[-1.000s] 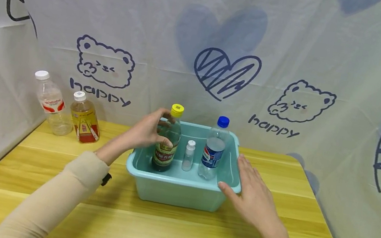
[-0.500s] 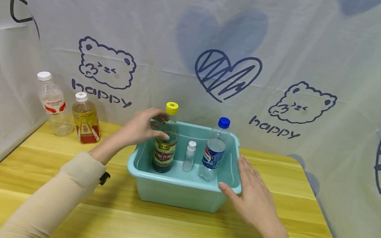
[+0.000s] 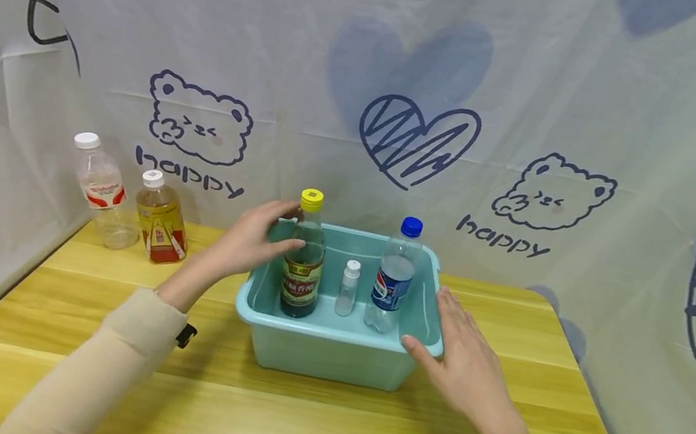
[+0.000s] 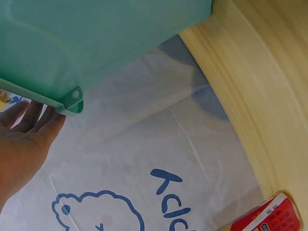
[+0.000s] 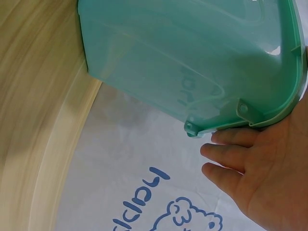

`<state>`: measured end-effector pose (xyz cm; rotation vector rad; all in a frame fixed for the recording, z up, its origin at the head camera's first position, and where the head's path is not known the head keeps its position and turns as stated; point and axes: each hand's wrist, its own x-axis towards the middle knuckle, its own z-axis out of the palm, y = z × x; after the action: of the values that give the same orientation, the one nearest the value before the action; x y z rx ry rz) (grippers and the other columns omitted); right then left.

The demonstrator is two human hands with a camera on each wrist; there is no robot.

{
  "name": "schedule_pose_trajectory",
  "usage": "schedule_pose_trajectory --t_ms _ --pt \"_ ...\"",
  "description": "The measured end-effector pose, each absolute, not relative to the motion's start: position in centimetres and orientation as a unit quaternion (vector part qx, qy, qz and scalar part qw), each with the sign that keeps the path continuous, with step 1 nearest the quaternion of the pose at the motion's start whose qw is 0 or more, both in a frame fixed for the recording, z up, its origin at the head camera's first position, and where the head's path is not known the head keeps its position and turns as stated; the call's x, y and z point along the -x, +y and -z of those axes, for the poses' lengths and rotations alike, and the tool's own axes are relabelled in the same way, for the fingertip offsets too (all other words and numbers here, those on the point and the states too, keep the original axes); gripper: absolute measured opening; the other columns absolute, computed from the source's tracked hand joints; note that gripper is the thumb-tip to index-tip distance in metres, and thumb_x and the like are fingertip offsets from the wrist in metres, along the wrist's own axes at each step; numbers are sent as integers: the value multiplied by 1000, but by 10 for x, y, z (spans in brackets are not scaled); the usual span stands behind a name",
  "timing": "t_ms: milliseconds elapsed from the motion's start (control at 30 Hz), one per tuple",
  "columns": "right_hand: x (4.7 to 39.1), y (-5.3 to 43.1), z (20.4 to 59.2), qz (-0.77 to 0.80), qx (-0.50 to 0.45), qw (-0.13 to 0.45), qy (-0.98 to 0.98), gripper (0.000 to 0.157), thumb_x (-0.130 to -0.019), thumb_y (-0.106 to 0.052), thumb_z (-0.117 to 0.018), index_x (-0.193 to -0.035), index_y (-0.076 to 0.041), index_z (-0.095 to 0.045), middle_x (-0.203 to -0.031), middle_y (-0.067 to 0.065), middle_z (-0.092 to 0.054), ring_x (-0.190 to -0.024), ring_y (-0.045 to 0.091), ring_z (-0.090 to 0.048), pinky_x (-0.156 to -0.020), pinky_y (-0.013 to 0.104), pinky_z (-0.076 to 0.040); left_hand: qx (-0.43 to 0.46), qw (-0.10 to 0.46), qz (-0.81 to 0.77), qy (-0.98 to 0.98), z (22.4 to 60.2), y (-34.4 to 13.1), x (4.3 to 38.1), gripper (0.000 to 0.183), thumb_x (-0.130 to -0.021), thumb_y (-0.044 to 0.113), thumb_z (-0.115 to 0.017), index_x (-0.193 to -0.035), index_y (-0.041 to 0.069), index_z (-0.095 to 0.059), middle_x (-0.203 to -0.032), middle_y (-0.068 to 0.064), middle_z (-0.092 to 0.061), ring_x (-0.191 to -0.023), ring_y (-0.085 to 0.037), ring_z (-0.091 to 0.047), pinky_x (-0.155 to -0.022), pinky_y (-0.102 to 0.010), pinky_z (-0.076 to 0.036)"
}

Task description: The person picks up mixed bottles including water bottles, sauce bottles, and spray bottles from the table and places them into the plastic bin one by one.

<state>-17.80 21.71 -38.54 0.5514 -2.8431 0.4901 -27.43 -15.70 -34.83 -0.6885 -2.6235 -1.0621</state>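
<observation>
A light teal plastic bin stands on the wooden table. Inside it, upright, are a dark vinegar or sauce bottle with a yellow cap, a small clear bottle with a white cap, and a Pepsi bottle with a blue cap. My left hand is beside the yellow-capped bottle at the bin's left side, fingers and thumb spread apart; in the left wrist view its fingers reach the bin's rim. My right hand rests against the bin's right rim, fingers extended and thumb at the front corner.
Left of the bin, a clear bottle with a white cap and a bottle of amber liquid with a yellow and red label stand near the back edge. A printed white cloth hangs behind the table.
My left hand has let go of the yellow-capped bottle and drawn back leftward to the bin's rim. That bottle, tilted earlier, now stands more upright. The right hand has stayed put.
</observation>
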Motion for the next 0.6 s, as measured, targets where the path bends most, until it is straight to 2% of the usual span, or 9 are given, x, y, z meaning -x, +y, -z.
schedule_pose_trajectory --t_ms 167,433,600 --pt "179 218 387 -168 -188 107 -962 94 -102 -61 -53 -164 2 -20 -170 20 -22 -154 40 -27 -124 56 -27 232 177 387 -875 355 -162 266 71 -99 21 -74 -159 5 -39 -151 -17 -52 -139 -35 -50 -116 -56 -42" --pt "179 218 388 -163 -190 111 -962 94 -102 -61 -53 -163 3 -22 -170 20 -23 -155 40 -27 -125 56 -26 211 370 390 -816 368 -175 259 70 -94 10 -77 -155 -1 -44 -150 -24 -50 -138 -41 -49 -117 -58 -39" --pt "180 218 388 -161 -191 112 -962 94 -102 -61 -53 -163 2 -21 -170 20 -22 -155 40 -27 -125 55 -25 156 469 388 -778 378 -192 262 68 -90 6 -80 -151 0 -51 -149 -23 -52 -139 -39 -49 -118 -51 -41"
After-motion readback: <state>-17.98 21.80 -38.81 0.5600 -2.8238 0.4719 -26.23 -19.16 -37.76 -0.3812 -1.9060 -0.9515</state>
